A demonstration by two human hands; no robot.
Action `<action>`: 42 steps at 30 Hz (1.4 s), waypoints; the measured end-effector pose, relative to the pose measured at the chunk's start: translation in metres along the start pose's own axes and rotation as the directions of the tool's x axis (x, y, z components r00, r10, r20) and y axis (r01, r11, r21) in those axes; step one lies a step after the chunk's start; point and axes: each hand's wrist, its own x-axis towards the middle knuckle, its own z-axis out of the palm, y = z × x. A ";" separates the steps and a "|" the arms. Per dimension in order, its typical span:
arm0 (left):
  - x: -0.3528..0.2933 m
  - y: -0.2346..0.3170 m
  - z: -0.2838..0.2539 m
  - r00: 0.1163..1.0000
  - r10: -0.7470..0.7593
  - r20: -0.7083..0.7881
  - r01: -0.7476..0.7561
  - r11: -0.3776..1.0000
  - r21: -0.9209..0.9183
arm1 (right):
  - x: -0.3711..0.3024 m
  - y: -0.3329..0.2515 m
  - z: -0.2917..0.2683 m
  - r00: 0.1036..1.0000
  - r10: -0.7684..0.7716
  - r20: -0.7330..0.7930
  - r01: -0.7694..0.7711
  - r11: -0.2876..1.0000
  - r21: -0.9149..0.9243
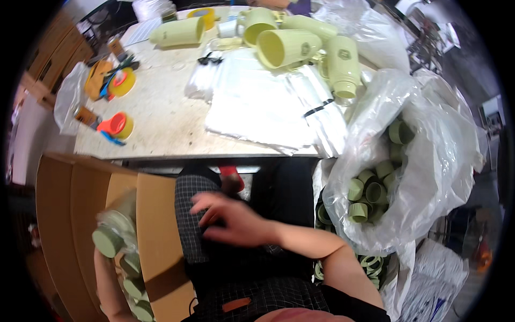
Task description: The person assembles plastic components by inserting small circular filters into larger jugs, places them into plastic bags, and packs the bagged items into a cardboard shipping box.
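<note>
My left arm reaches into the open cardboard box [155, 236] at the lower left. Its hand [100, 258] is mostly hidden behind a pale green flask [108, 241] in a clear plastic bag, and appears to grip it. The flask is tilted, and its far end is blurred. Several more green bagged pieces [134, 288] lie in the box beside that arm. Above my lap, my right hand [236, 221] is empty, its fingers apart and slightly smeared by motion.
On the table [166, 129] ahead lie a stack of clear plastic bags [252, 110], several pale green flasks [343, 64] and tape rolls [122, 81]. To the right, a big plastic sack [429, 177] holds green cups [375, 192]. Green rings [371, 263] lie below it.
</note>
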 end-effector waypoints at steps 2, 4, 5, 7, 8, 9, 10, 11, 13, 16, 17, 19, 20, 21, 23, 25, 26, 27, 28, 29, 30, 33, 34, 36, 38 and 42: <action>0.046 -0.015 -0.011 0.995 -0.077 0.065 0.078 0.997 -0.015 | -0.018 0.020 -0.056 0.869 0.305 -0.390 -0.254 0.951 0.177; 0.081 -0.034 -0.023 0.983 -0.143 0.118 0.149 0.988 -0.048 | -0.038 0.022 -0.124 0.595 0.326 -0.734 -0.497 0.867 -0.018; 0.094 -0.038 -0.033 0.975 -0.176 0.139 0.185 0.981 -0.053 | -0.043 0.032 -0.159 0.559 0.077 -0.825 -0.485 0.838 -0.251; 0.123 -0.048 -0.037 0.953 -0.223 0.204 0.240 0.969 -0.059 | -0.054 0.059 -0.247 0.482 -0.229 -0.846 -0.637 0.571 -0.518; 0.130 -0.051 -0.046 0.945 -0.246 0.216 0.264 0.962 -0.061 | -0.042 0.067 -0.283 0.478 -0.327 -0.815 -0.712 0.398 -0.578; 0.141 -0.053 -0.052 0.934 -0.259 0.245 0.282 0.957 -0.065 | -0.030 0.076 -0.313 0.486 -0.423 -0.765 -0.769 0.210 -0.604; 0.154 -0.053 -0.056 0.927 -0.263 0.269 0.291 0.954 -0.072 | -0.015 0.090 -0.344 0.408 -0.462 -0.788 -0.851 0.122 -0.511; 0.164 -0.055 -0.068 0.928 -0.255 0.270 0.286 0.955 -0.081 | -0.004 0.099 -0.363 0.327 -0.510 -0.795 -0.911 0.053 -0.408; 0.181 -0.056 -0.104 0.928 0.036 0.370 -0.032 0.999 -0.017 | -0.012 0.104 -0.386 0.232 -0.308 -0.923 -0.906 0.277 -0.321; 0.186 -0.024 -0.123 0.948 0.066 0.310 -0.153 0.952 0.264 | -0.037 0.093 -0.406 0.217 -0.214 -0.953 -0.810 0.505 -0.298; 0.181 -0.016 -0.125 0.968 0.007 0.250 -0.106 0.916 0.387 | -0.054 0.087 -0.402 0.222 -0.222 -0.949 -0.776 0.549 -0.310; 0.135 0.018 -0.079 0.998 -0.030 -0.059 0.062 0.738 0.672 | -0.079 0.054 -0.348 0.223 0.017 -0.975 -0.598 0.792 -0.123; 0.130 0.030 -0.092 0.972 0.150 -0.183 0.045 0.644 0.764 | -0.085 0.037 -0.313 0.235 0.143 -0.962 -0.452 0.892 0.022; 0.131 0.044 -0.101 0.904 0.345 -0.254 0.032 0.538 0.843 | -0.097 0.023 -0.280 0.351 0.177 -0.920 -0.343 0.938 0.049; 0.068 0.099 -0.025 0.545 0.819 -0.181 -0.517 0.498 0.696 | -0.157 0.022 -0.228 0.525 0.264 -0.809 -0.194 0.963 0.188; -0.085 0.179 0.141 0.495 0.857 0.143 -0.806 0.392 0.444 | -0.203 0.015 -0.172 0.652 0.393 -0.648 -0.274 0.919 0.282; -0.138 0.181 0.191 0.508 0.797 0.326 -0.855 0.423 0.299 | -0.216 0.007 -0.141 0.697 0.522 -0.491 -0.381 0.850 0.363; -0.176 0.171 0.219 0.538 0.673 0.508 -0.834 0.515 0.200 | -0.228 -0.002 -0.112 0.721 0.631 -0.287 -0.510 0.764 0.395; -0.205 0.156 0.244 0.570 0.509 0.645 -0.755 0.633 0.169 | -0.239 -0.013 -0.093 0.704 0.701 -0.114 -0.627 0.689 0.364; -0.218 0.132 0.249 0.627 0.351 0.695 -0.608 0.778 0.156 | -0.245 -0.021 -0.085 0.684 0.723 -0.096 -0.677 0.679 0.284; -0.213 0.106 0.248 0.692 0.169 0.702 -0.333 0.937 0.102 | -0.255 -0.020 -0.088 0.672 0.627 -0.394 -0.651 0.754 0.090; -0.216 0.080 0.233 0.681 0.023 0.732 0.052 0.996 -0.079 | -0.311 0.024 -0.113 0.394 0.133 -0.909 -0.896 0.278 -0.348; -0.221 0.081 0.230 0.691 -0.017 0.723 0.108 0.991 -0.080 | -0.330 0.039 -0.128 0.266 -0.013 -0.964 -0.960 0.081 -0.266; -0.232 0.090 0.236 0.732 -0.077 0.677 0.185 0.979 -0.088 | -0.359 0.066 -0.166 -0.065 -0.017 -0.998 -0.998 0.001 0.065; -0.222 0.084 0.242 0.750 -0.096 0.655 0.240 0.962 -0.134 | -0.386 0.086 -0.185 -0.247 0.171 -0.954 -0.960 -0.176 0.217; -0.213 0.090 0.252 0.791 -0.045 0.611 0.243 0.938 -0.246 | -0.372 0.054 -0.179 -0.159 0.346 -0.925 -0.978 -0.184 0.100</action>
